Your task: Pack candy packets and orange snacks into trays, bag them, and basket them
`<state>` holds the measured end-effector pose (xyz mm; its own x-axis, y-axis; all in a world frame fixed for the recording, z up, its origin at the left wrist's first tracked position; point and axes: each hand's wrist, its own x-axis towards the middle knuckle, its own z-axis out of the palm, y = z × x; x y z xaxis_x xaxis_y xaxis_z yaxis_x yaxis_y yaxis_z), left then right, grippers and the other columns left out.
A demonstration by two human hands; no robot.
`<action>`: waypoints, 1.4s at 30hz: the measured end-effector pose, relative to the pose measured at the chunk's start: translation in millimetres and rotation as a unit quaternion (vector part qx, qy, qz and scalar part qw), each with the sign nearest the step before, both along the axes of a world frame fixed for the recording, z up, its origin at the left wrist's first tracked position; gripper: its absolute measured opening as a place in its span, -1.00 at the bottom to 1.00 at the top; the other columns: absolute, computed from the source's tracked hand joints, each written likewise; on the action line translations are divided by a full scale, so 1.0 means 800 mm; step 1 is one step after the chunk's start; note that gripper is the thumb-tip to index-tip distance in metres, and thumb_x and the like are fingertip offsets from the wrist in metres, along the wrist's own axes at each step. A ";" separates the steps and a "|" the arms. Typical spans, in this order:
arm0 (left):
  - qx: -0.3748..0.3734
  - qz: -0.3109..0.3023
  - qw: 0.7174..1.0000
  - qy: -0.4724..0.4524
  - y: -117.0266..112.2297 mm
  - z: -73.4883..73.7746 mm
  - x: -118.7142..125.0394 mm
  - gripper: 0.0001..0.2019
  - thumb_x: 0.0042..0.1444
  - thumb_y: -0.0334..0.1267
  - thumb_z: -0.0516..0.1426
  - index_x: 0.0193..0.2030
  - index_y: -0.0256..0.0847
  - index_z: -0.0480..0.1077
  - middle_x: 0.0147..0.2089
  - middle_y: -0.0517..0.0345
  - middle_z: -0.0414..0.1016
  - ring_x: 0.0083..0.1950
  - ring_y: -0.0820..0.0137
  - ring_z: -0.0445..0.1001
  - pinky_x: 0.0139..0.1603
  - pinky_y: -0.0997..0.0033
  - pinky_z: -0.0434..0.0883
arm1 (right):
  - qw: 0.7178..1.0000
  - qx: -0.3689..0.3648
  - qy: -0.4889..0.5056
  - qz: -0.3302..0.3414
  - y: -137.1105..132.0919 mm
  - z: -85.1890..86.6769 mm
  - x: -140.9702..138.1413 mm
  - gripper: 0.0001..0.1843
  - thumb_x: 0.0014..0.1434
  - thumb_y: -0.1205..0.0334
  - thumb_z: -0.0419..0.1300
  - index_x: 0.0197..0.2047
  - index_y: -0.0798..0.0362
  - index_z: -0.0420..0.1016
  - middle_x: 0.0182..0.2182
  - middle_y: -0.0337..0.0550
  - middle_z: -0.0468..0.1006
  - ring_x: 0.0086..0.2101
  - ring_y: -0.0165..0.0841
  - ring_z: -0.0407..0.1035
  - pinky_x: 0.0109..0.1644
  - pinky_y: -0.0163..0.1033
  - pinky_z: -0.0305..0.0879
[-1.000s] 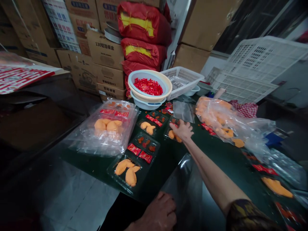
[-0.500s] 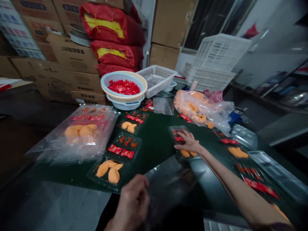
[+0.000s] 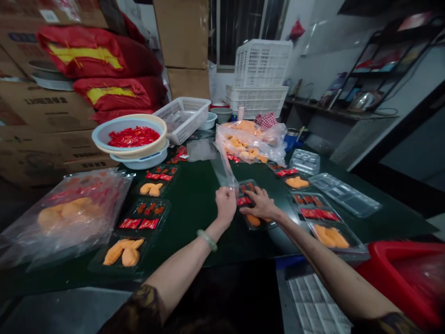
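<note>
Tray (image 3: 243, 214): clear moulded plastic with compartments, on the dark green table (image 3: 198, 199), centre, just in front of the person. It holds red sachets and orange crescent pieces, and its middle is hidden under the right hand (image 3: 261, 205).
Right hand: flat on the tray with fingers spread, gripping nothing.
Left hand (image 3: 225, 204): fisted, just beside the tray's left edge, clamped on the lower edge of a bag (image 3: 225, 172). A pale green bangle (image 3: 207, 240) is on the wrist.
Bag: thin, glossy, see-through film rising up and left from the fist. Its outline is hard to trace against the table.
Filled trays (image 3: 130, 241): in rows at left and right, with the same contents.
Wrapped stack (image 3: 66, 213): far left, blurred behind crinkled film.
Bowl (image 3: 130, 134): round and pale, full of red sachets.
Empty trays (image 3: 344, 195): far right, clear.
Red bin (image 3: 410, 273): cut off at the lower right corner.
</note>
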<state>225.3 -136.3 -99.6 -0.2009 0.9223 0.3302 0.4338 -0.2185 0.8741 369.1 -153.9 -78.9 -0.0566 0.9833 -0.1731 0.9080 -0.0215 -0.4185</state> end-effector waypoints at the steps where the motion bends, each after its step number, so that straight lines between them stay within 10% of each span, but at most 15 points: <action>1: -0.008 -0.012 0.999 0.036 0.005 -0.010 0.016 -0.80 0.03 -0.45 -0.04 -0.58 -0.20 0.16 -0.49 0.13 0.31 -0.32 0.34 0.32 -0.24 0.32 0.30 | 0.999 0.010 0.037 -0.022 -0.001 0.001 0.003 -0.22 -0.07 -0.05 0.28 0.22 -0.10 0.20 0.30 0.02 -0.05 0.25 0.09 -0.17 0.17 0.21 -0.05; 5: -0.008 -0.043 0.993 0.112 0.009 -0.024 0.039 -0.79 -0.02 -0.48 0.00 -0.60 -0.18 0.11 -0.42 0.05 0.34 -0.16 0.21 0.29 -0.14 0.22 0.26 | 0.969 0.049 0.154 -0.185 0.004 0.001 0.022 -0.45 0.00 0.35 0.20 0.11 0.16 0.29 0.14 0.19 0.25 0.12 -0.07 0.17 0.11 -0.09 0.14; 10: -0.008 -0.038 0.981 0.192 0.007 -0.026 0.035 -0.81 0.04 -0.49 -0.03 -0.54 -0.18 0.14 -0.33 0.01 0.37 -0.13 0.24 0.28 -0.13 0.26 0.28 | 0.929 -0.028 0.262 -0.261 0.021 -0.003 0.038 -0.88 0.02 0.34 0.16 -0.31 0.17 0.40 -0.45 0.01 0.51 -0.29 -0.18 0.44 -0.34 -0.23 0.35; 16: 0.000 -0.045 0.980 0.194 0.015 -0.023 0.022 -0.76 0.02 -0.50 -0.01 -0.60 -0.18 0.11 -0.42 0.10 0.35 -0.23 0.34 0.31 -0.19 0.39 0.29 | 0.866 -0.097 0.436 -0.225 0.022 0.000 0.039 -0.86 0.07 0.37 0.12 -0.50 0.09 0.27 -0.64 -0.19 0.45 -0.58 -0.39 0.40 -0.55 -0.36 0.30; 22: 0.050 -0.061 0.953 0.294 0.023 0.039 -0.039 -0.85 -0.05 -0.49 0.00 -0.53 -0.19 0.19 -0.39 0.14 0.31 -0.36 0.40 0.31 -0.35 0.42 0.22 | 0.846 -0.067 0.503 -0.161 -0.037 0.026 0.084 -0.81 0.00 0.30 0.24 -0.45 0.06 0.24 -0.71 -0.38 0.35 -0.70 -0.48 0.29 -0.63 -0.41 0.21; 28: 0.070 -0.240 0.835 0.490 -0.003 0.064 -0.043 -0.76 -0.01 -0.52 -0.02 -0.26 -0.19 0.35 -0.23 0.07 0.36 -0.36 0.39 0.34 -0.43 0.43 0.15 | 0.813 -0.213 0.539 0.057 -0.117 0.044 0.055 -0.67 -0.03 0.10 0.31 -0.27 0.09 0.34 -0.54 -0.30 0.47 -0.61 -0.51 0.33 -0.54 -0.41 0.27; 36: 0.086 -0.457 0.800 0.379 -0.005 0.059 -0.048 -0.86 0.09 -0.36 0.04 -0.40 -0.24 0.43 -0.36 0.10 0.41 -0.33 0.45 0.38 -0.30 0.51 0.24 | 0.786 -0.226 0.575 0.009 -0.146 0.016 0.032 -0.62 -0.01 0.09 0.28 -0.19 0.05 0.27 -0.54 -0.36 0.44 -0.66 -0.54 0.29 -0.62 -0.45 0.19; 42: 0.059 -0.320 0.809 0.491 -0.024 0.071 -0.039 -0.83 0.02 -0.38 0.03 -0.51 -0.25 0.41 -0.46 0.04 0.45 -0.35 0.30 0.44 -0.43 0.43 0.19 | 0.789 -0.249 0.561 0.008 -0.163 0.019 0.035 -0.43 -0.02 0.12 0.28 0.04 -0.03 0.21 -0.46 -0.33 0.48 -0.63 -0.50 0.33 -0.58 -0.41 0.22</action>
